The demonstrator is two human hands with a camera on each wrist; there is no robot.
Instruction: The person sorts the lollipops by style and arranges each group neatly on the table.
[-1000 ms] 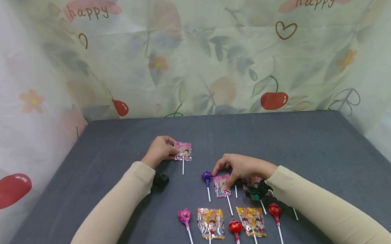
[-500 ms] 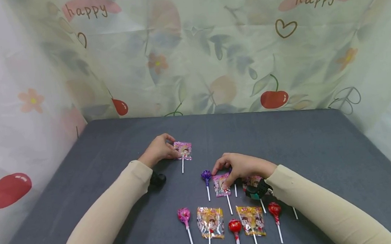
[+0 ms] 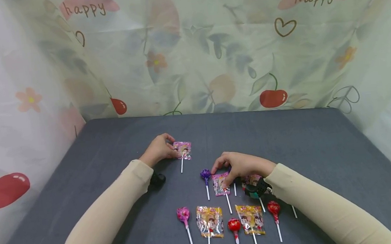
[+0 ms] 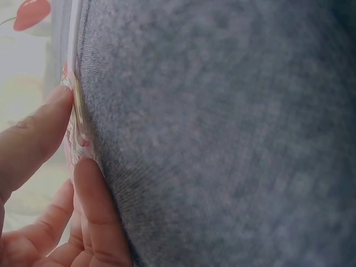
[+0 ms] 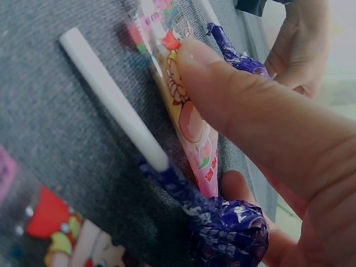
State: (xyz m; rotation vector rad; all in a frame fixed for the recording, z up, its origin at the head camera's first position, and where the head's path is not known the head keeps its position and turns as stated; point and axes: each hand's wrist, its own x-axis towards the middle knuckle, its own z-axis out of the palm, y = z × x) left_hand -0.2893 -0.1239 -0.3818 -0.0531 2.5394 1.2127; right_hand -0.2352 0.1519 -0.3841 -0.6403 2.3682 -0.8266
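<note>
My left hand [image 3: 160, 147] holds the edge of a flat lollipop in a pink packet [image 3: 185, 149], which lies on the dark cloth with its stick towards me. In the left wrist view, thumb and fingers rest at the edges of this packet [image 4: 79, 119]. Nearer and to the right, my right hand [image 3: 242, 165] grips a second pink-packet lollipop [image 3: 217, 184] between thumb and fingers. The right wrist view has the thumb across its printed face [image 5: 177, 83]. A purple round lollipop [image 3: 205, 174] lies just left of it; another purple one [image 5: 231, 231] is partly under my right hand.
A further pink packet [image 3: 249, 181] lies beneath my right wrist. The front row has a pink round lollipop [image 3: 183, 214], two yellow-packet lollipops [image 3: 209, 219] and two red round ones [image 3: 234, 224]. A patterned curtain [image 3: 189, 52] hangs behind the dark tabletop [image 3: 269, 131].
My left wrist has shifted very slightly left, while its hand stays at the pink packet. My right hand and the lollipops keep their places; the head view tilts a little.
</note>
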